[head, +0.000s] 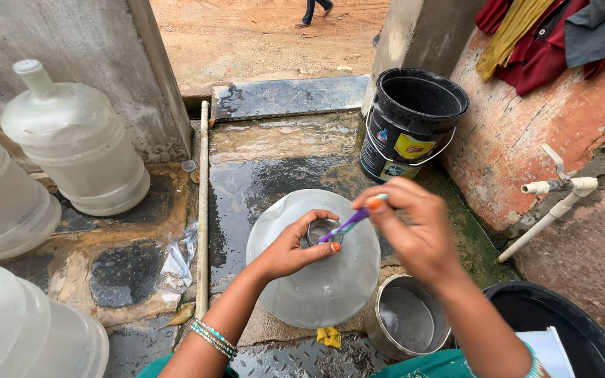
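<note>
from the head view, the left hand [294, 248] curls around the neck of the upright water jug [316, 280] on the wet floor, while the right hand [414, 231] pinches a purple toothbrush [348, 224] in its mouth. a wet grip could let the brush slip inside.

I see soft, even daylight, faint shadows, sheen on the wet floor [267, 175], sharp focus, edges bowed by wide lens.

At frame centre the left hand [295, 248] grips the neck of a large clear water jug [316, 280] while the right hand [414, 231] pokes a purple toothbrush [348, 224] into its mouth, a steel pot [407, 318] just beside it, lower right.
</note>
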